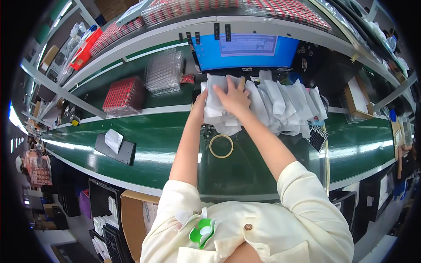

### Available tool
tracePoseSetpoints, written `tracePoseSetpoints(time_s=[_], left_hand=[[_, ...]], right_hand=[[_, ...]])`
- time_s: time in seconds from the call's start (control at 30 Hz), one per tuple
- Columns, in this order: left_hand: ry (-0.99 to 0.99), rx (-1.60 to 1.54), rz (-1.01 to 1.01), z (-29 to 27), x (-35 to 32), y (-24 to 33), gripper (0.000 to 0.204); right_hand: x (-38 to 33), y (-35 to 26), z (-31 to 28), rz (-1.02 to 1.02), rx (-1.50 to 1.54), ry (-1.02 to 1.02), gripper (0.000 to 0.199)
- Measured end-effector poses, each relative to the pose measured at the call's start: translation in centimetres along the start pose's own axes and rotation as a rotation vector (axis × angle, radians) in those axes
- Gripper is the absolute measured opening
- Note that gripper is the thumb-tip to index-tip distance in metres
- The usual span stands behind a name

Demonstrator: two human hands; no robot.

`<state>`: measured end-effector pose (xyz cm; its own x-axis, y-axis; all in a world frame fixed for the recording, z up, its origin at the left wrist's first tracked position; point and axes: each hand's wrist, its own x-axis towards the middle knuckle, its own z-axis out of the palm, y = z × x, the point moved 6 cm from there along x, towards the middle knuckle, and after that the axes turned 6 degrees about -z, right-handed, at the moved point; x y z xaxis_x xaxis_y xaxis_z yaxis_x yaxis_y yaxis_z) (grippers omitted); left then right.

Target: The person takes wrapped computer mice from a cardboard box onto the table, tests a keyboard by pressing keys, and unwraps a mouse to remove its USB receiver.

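Several thin white pouches (280,103) stand packed in a leaning row at the back of the green bench, below the monitor. At the row's left end, my left hand (200,105) grips the outer side of a white pouch bundle (215,109); its fingertips are partly hidden. My right hand (234,97) lies across the top of the same bundle, its fingers spread and touching the pouches. A tan tape ring (221,146) lies flat just in front of the bundle, apart from both hands. At the row's right end lies a black dotted sheet (316,138).
A lit monitor (245,52) stands behind the pouches. Red trays (124,95) and clear trays (164,70) are stacked at the back left. A dark flat panel (115,149) carries a white pouch (114,140). An open cardboard box (357,98) sits at the right.
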<state>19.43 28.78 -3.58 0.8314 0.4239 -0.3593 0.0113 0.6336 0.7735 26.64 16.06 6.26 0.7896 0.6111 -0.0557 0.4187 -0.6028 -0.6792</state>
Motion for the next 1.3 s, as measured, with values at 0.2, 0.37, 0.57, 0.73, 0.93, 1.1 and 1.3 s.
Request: tracePoseSetpoints(time_s=[0.2, 0.37, 0.57, 0.73, 0.93, 1.1, 1.3], left_hand=[[0.305, 0.225, 0.12, -0.4, -1.6, -1.0, 0.056], [0.335, 0.375, 0.119, -1.1, -3.1, 0.0, 0.051], [0.353, 0.25, 0.117, -3.2, -4.0, -1.5, 0.048], [0.327, 0.126, 0.15, -2.0, -3.5, -1.8, 0.048], [0.174, 0.091, -0.035, -0.5, -3.3, -2.0, 0.04], [0.324, 0.114, 0.12, 0.2, -4.6, -1.1, 0.035], [0.175, 0.013, 0.158, -2.7, -5.5, -1.0, 0.043]], right_hand=[[-0.8, 1.8, 1.4, -0.233, -0.242, 0.082, 0.073], [-2.0, 0.1, 2.4, -0.528, -0.387, 0.266, 0.061], [-3.1, -1.1, 2.3, -0.511, -0.34, 0.076, 0.066], [-2.5, -0.6, 3.2, -0.591, -0.326, 0.165, 0.067], [-2.8, -0.9, 4.0, -0.668, -0.371, 0.189, 0.069], [-3.3, -1.5, 3.6, -0.655, -0.379, 0.2, 0.068], [-4.7, -3.2, 5.3, -0.743, -0.262, 0.241, 0.072]])
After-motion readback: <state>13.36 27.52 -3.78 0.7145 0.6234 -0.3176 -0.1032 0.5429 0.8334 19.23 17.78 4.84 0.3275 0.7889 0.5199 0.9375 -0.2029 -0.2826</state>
